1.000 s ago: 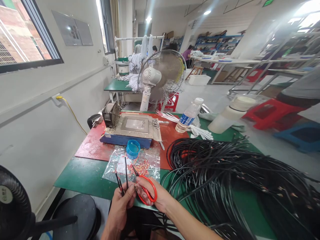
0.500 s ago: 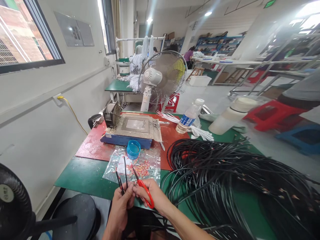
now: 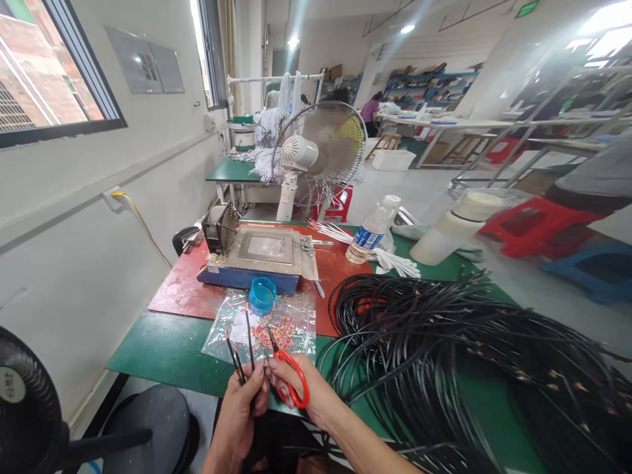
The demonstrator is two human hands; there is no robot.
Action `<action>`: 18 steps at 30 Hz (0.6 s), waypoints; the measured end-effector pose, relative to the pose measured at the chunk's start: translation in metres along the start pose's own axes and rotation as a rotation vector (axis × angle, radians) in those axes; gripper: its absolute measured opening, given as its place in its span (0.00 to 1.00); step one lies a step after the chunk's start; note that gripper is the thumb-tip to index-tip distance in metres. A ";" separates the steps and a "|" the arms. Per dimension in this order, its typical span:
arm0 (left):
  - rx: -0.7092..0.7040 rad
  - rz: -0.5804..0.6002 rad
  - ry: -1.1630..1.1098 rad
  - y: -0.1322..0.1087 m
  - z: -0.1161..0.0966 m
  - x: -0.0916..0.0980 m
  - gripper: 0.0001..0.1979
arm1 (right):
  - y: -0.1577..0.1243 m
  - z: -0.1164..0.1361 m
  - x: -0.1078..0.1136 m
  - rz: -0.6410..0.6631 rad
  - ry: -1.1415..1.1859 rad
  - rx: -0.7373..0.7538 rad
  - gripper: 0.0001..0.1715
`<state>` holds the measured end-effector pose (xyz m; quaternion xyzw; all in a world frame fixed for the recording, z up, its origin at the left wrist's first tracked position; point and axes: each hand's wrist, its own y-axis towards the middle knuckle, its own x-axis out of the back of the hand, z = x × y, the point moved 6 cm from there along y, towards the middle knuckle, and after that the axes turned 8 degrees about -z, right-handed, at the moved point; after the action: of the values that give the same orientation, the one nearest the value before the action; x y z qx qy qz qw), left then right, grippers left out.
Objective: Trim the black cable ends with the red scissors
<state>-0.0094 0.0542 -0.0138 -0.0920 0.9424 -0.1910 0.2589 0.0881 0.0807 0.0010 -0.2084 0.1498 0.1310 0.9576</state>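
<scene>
While the left hand is gripping black cables, the right hand is holding scissors close by, a slip possibly nicking the cables.

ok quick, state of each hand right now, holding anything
Left hand: closed, holding black cables.
Right hand: closed, holding red-handled scissors.

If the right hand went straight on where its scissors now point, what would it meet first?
The scissors in the right hand point roughly towards the blue bowl, probably met first; height is unclear, so coloured scraps might come sooner.
</scene>
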 end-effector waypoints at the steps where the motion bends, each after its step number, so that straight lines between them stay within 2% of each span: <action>1: 0.002 -0.003 -0.001 -0.001 0.000 0.000 0.16 | 0.000 -0.001 0.000 -0.001 0.013 -0.006 0.26; 7: 0.013 -0.007 0.026 -0.002 -0.002 0.000 0.17 | 0.002 -0.001 0.000 -0.010 -0.008 -0.065 0.30; 12: 0.002 -0.012 0.092 -0.003 -0.004 -0.001 0.16 | 0.002 0.004 0.001 -0.025 -0.060 -0.103 0.29; 18: 0.006 -0.006 0.095 -0.002 -0.005 -0.002 0.17 | 0.002 0.004 0.002 -0.030 -0.053 -0.078 0.28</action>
<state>-0.0099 0.0543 -0.0085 -0.0851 0.9527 -0.1989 0.2136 0.0902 0.0848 0.0034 -0.2445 0.1158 0.1277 0.9542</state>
